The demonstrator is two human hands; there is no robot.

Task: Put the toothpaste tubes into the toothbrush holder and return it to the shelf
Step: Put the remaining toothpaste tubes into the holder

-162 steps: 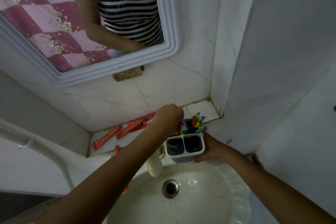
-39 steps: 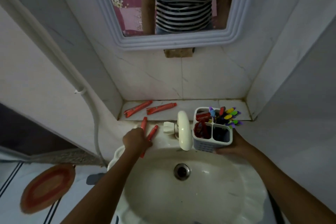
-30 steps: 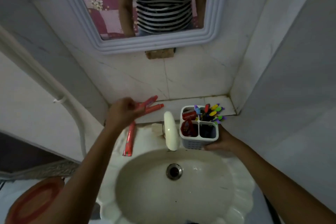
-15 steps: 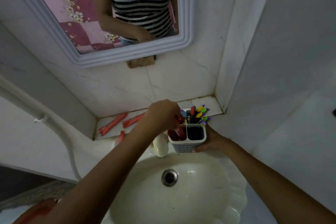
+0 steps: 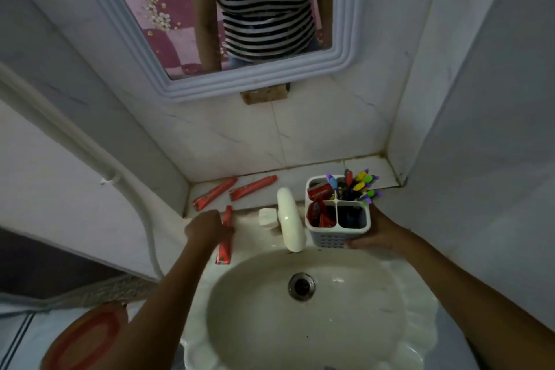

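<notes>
A white four-compartment toothbrush holder (image 5: 330, 240) stands on the sink rim right of the tap, and my right hand (image 5: 379, 237) grips its lower right side. Its two left compartments hold red toothpaste tubes (image 5: 319, 216); coloured toothbrushes (image 5: 360, 186) fill the back right one. My left hand (image 5: 207, 231) closes its fingers over a red toothpaste tube (image 5: 224, 249) lying on the sink's left rim. Two more red tubes (image 5: 214, 196) (image 5: 253, 187) lie side by side on the tiled shelf (image 5: 306, 173) behind the sink.
A cream tap (image 5: 289, 219) juts over the basin between my hands. The sink (image 5: 420, 309) has a drain (image 5: 301, 286) at its middle. A mirror (image 5: 255, 9) hangs above, a white pipe (image 5: 90, 153) runs down the left wall, and a red mat (image 5: 87, 336) lies on the floor.
My left hand left the holder, where it had dropped a tube, and swung left and down onto the tube on the sink rim. My right hand kept hold of the holder.
</notes>
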